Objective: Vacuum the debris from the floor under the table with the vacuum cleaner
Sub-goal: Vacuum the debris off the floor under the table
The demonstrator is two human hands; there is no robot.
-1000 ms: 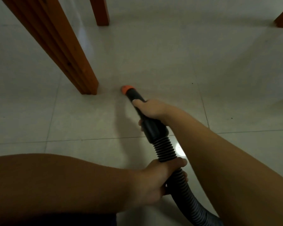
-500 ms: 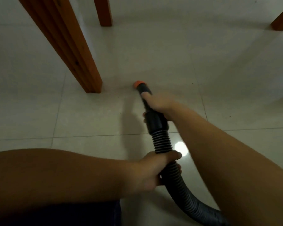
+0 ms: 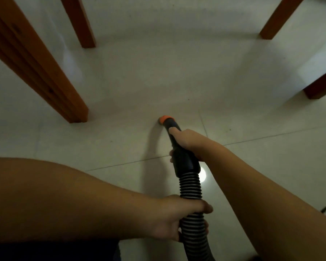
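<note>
- The vacuum cleaner shows only as its black nozzle tube point(image 3: 172, 129) with an orange tip point(image 3: 164, 119) and the ribbed black hose point(image 3: 190, 187) behind it; the tip is down at the pale tiled floor point(image 3: 158, 76), between the table legs and near the middle of the view.
- The right hand point(image 3: 188, 141) grips the nozzle tube, fingers curled round it and the forefinger laid straight along its top toward the tip.
- The left hand point(image 3: 179, 217) grips the ribbed hose lower down, thumb over the top and fingers wrapped beneath.
- Against the frame half a second ago, the orange tip lies farther from the near left table leg point(image 3: 51, 85), which it was just beside a second ago; both hands hold where they held before.
- The view now takes in more of the floor, so a far right leg point(image 3: 279, 17) shows at fuller length and a near right leg point(image 3: 320, 87) has come into sight.
- The floor is glossy light tile with thin grout lines; a round bright reflection point(image 3: 202, 175) sits just right of the hose, partly hidden by it.
- Small dark specks of debris point(image 3: 230, 130) lie on the tile to the right of the nozzle, apart from the tip.
- Count: four orange-brown wooden legs, including the far left leg point(image 3: 79, 21); two hands; one hose; one nozzle.
- A small dark object point(image 3: 325, 209) lies at the right edge; what it is cannot be told.
</note>
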